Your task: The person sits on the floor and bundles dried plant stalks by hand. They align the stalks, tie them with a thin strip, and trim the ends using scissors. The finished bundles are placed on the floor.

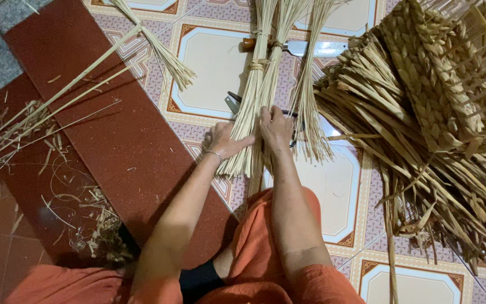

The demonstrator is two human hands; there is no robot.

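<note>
Head view shows the straw bundle [252,107] lying on the tiled floor [209,62], its cut ends pointing toward my knees. My left hand [224,142] presses against the near end of the bundle, fingers spread flat. My right hand [275,128] is curled around stalks just beside it. Scissors [233,102] lie partly under the bundle, and a knife [305,48] lies across the floor beyond it. Beside the bundle, past my right hand, sits a woven basket [434,79] with loose strands sticking out.
</note>
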